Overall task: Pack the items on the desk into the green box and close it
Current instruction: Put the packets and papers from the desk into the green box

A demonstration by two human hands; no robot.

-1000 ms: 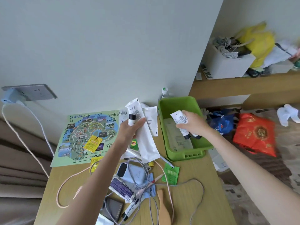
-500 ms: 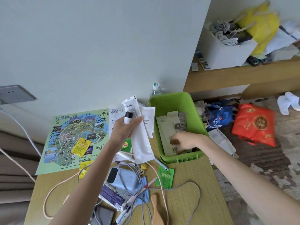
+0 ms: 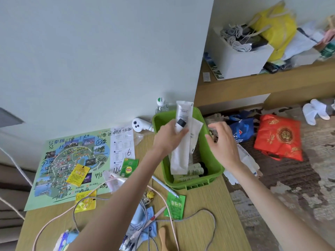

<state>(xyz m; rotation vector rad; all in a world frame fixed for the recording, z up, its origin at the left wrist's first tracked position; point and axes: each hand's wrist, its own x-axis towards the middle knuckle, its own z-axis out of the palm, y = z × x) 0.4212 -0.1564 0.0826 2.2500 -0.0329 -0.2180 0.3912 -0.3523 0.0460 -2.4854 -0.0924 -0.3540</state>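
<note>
Box: green, open, at the worktop's right edge; small bottles inside.
Left hand: fingers clamped on white tubes, over the box.
Right hand: fingers apart, holding nothing, above the right rim.
Advice: lay the tubes flat and lengthwise so the box can close.

We read black handwriting on the green map at the desk's left edge: 52, 13, a circled 23, 496. On the white sheet beside it, 126 and a 6. The green sachet on that sheet shows the Lipton badge. Off the desk, the blue bag carries the Domino's Pizza mark, the red bag a gold double-happiness sign. The white tube's print is too small for us.
</note>
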